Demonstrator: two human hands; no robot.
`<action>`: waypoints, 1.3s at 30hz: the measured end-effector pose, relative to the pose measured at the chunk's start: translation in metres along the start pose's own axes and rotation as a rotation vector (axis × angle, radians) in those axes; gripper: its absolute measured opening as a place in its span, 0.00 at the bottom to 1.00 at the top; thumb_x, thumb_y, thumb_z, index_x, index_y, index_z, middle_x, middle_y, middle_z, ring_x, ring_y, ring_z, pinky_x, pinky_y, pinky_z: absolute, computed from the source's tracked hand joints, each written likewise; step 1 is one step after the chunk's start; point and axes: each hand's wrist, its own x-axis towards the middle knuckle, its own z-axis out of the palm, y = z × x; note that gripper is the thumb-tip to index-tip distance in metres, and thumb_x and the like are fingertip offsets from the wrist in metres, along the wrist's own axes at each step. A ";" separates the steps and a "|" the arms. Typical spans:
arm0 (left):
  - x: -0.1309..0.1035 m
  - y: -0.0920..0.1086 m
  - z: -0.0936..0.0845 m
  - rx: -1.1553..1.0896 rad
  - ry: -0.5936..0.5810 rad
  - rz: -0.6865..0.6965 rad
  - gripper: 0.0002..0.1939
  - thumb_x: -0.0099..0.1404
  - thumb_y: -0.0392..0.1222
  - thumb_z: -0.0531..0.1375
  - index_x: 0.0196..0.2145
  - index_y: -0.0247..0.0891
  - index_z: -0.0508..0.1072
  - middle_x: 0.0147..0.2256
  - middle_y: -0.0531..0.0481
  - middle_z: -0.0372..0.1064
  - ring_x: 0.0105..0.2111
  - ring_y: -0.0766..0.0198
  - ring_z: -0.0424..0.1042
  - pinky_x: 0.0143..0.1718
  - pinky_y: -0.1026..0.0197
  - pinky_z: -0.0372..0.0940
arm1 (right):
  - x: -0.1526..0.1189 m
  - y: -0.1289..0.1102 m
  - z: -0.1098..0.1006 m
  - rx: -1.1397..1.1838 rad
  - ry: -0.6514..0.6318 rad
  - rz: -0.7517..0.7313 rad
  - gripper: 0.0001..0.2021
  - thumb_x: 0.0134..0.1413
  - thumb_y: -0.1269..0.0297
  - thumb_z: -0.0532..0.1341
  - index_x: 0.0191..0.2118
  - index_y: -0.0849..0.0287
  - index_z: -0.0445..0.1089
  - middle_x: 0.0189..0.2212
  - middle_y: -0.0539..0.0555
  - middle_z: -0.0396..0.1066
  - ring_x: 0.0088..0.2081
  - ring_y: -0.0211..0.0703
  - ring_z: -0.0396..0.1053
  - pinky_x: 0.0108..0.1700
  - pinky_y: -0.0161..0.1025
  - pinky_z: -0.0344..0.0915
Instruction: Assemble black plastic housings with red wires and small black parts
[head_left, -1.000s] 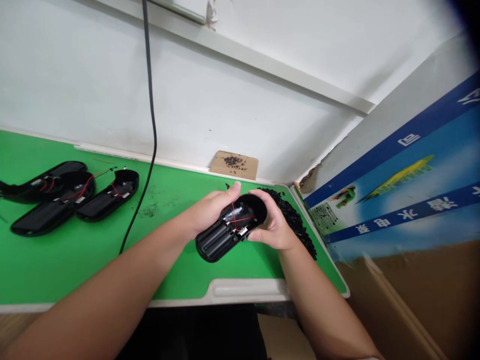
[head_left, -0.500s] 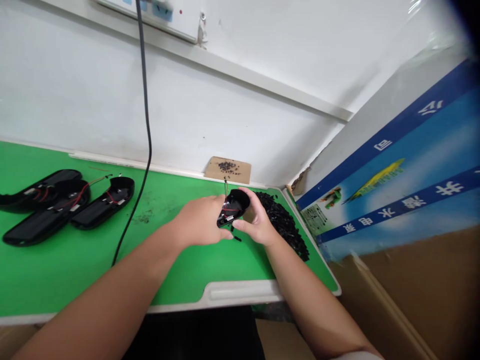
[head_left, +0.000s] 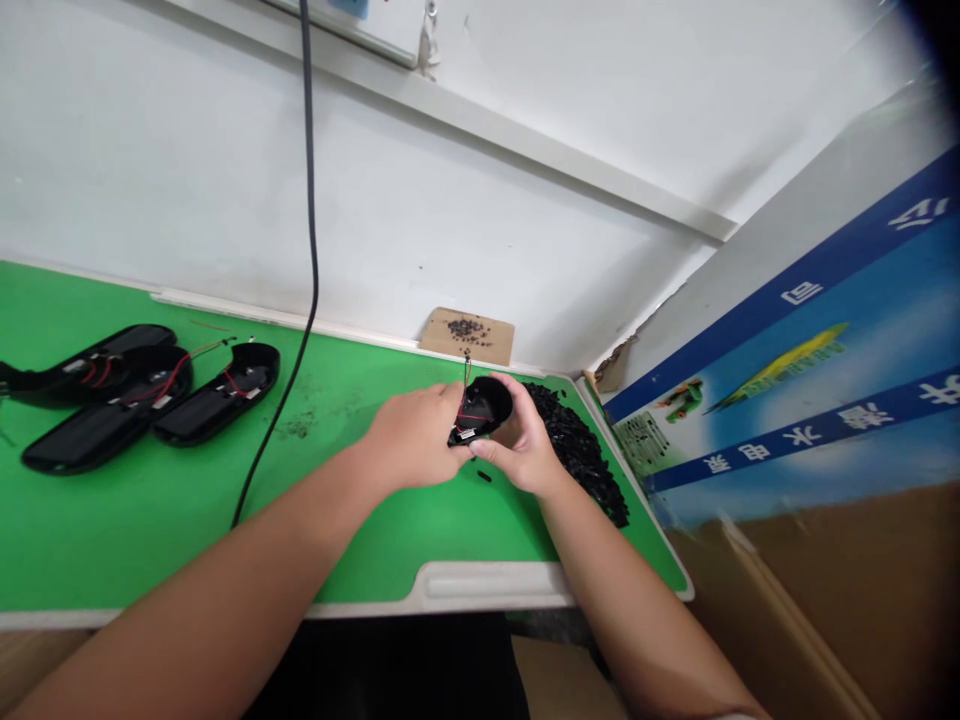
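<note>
A black plastic shell [head_left: 491, 403] with red wires inside is held between both hands above the green table [head_left: 360, 540]. My left hand [head_left: 416, 435] wraps round its left part and hides much of it. The fingers and thumb of my right hand [head_left: 529, 450] grip its rounded right end. A thin wire with a small dark tip sticks up from the shell. One small black piece [head_left: 484, 476] lies on the table just below the hands. To the right of my right hand is a pile of small black pieces [head_left: 581, 445].
Several similar black shells [head_left: 97, 425] with red wires lie at the left. A black cable [head_left: 310, 200] hangs down onto the table. Small dark bits sit on a cardboard piece [head_left: 491, 342] by the wall. A large blue printed box [head_left: 787, 400] stands at the right.
The view has shifted slightly. My left thumb, which stuck out below the shell, now lies closer against it. Both hands still hold the shell.
</note>
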 end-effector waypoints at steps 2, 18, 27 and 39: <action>0.000 0.001 0.000 0.001 0.010 0.006 0.22 0.58 0.52 0.60 0.46 0.37 0.67 0.45 0.36 0.71 0.42 0.41 0.72 0.39 0.49 0.64 | 0.000 0.000 0.000 -0.005 0.006 -0.007 0.40 0.41 0.52 0.73 0.58 0.50 0.54 0.55 0.59 0.62 0.56 0.53 0.63 0.60 0.54 0.61; 0.000 0.003 0.005 0.021 0.090 -0.120 0.23 0.56 0.45 0.61 0.49 0.40 0.62 0.47 0.39 0.70 0.44 0.43 0.72 0.40 0.50 0.65 | 0.000 0.003 0.007 0.047 0.013 0.029 0.41 0.44 0.53 0.72 0.62 0.48 0.53 0.57 0.59 0.63 0.53 0.50 0.67 0.51 0.50 0.70; -0.001 0.004 0.008 -0.101 0.089 -0.091 0.26 0.57 0.49 0.61 0.51 0.40 0.61 0.47 0.38 0.70 0.44 0.40 0.72 0.41 0.48 0.65 | -0.002 -0.003 0.002 0.090 -0.060 0.033 0.40 0.47 0.54 0.70 0.63 0.45 0.52 0.61 0.56 0.60 0.57 0.50 0.64 0.56 0.50 0.67; -0.004 0.009 0.009 0.007 0.155 -0.004 0.33 0.59 0.48 0.59 0.60 0.37 0.57 0.57 0.38 0.65 0.52 0.45 0.69 0.49 0.47 0.66 | -0.007 0.002 -0.003 0.175 -0.182 0.092 0.54 0.43 0.58 0.73 0.67 0.34 0.37 0.65 0.55 0.53 0.53 0.47 0.69 0.44 0.40 0.73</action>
